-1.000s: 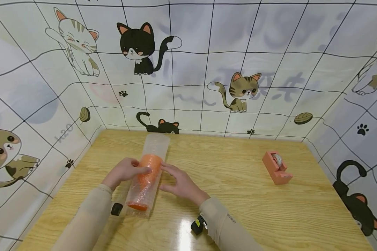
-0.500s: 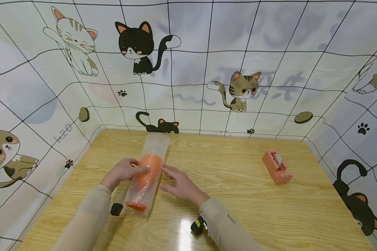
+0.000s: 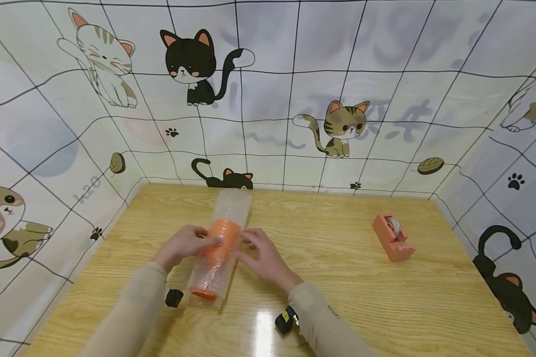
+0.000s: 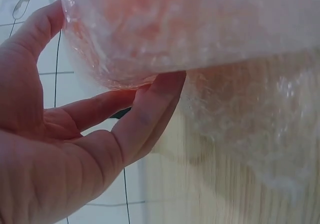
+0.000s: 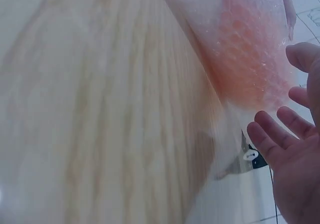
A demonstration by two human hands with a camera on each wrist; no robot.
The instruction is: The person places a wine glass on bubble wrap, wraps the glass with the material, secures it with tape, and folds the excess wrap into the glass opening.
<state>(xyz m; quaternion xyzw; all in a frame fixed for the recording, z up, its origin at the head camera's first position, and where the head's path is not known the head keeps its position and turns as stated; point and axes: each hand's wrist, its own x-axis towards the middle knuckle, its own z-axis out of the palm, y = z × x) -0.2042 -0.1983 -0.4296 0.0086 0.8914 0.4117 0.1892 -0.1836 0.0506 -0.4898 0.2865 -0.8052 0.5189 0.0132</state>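
Observation:
A clear bubble wrap roll (image 3: 232, 203) lies lengthwise on the left half of the table, around an orange object (image 3: 225, 229) that is wide at both ends; its exact kind is hard to tell through the wrap. My left hand (image 3: 185, 246) holds the roll from its left side, thumb on top. In the left wrist view, the fingers (image 4: 150, 109) of that hand curl beneath the wrapped bundle. On the roll's right side is my right hand (image 3: 265, 258), its fingers loosely bent at the wrap's edge; in the right wrist view they appear slightly apart from it.
A pink tape dispenser (image 3: 393, 237) with a tape roll stands at the right of the wooden table (image 3: 339, 297). Behind and beside the table hangs a cloth backdrop (image 3: 268, 89) with cat drawings. Black wrist cameras (image 3: 285, 320) sit under the sleeves.
The bubble wrap roll has shifted a little to the right, with both hands moving along. The right hand's fingers have bent slightly more. The tape dispenser stays in place.

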